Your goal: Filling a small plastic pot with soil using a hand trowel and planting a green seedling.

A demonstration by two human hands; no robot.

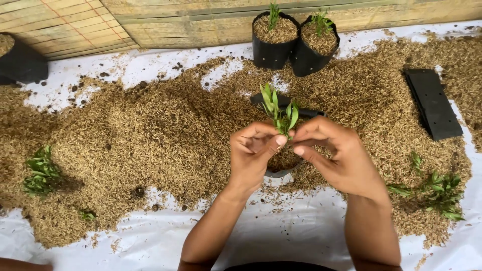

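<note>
1. At the far left a black grow bag (20,62) stood half out of view, on the edge of the white sheet (281,231) that covered the ground.
2. A small heap of green cuttings (41,170) lay on the spread of brown rice husk (150,130), within reach of the left arm, probably kept there as stock.
3. The left hand (253,153) was curled, its thumb and forefinger pinching the base of a leafy seedling (278,113); the grip sat low on the stem, which kept the leaves free and upright.
4. The seedling was held above a partly filled black bag (283,160) that lay just under both hands, its mouth mostly hidden by them.
5. The right hand (334,155) met the left at the same stem, thumb and forefinger pressed on it from the other side, the remaining fingers loosely bent. Both hands pinched one plant, seemingly to steady or separate it.
6. Behind, two filled black bags (293,45) stood touching each other, each with a small shoot, set well apart from the loose husk near the bamboo wall (201,20).
7. Farther right a flat stack of empty black bags (433,103) lay on the husk.
8. More green cuttings (437,190) lay at the right edge.
</note>
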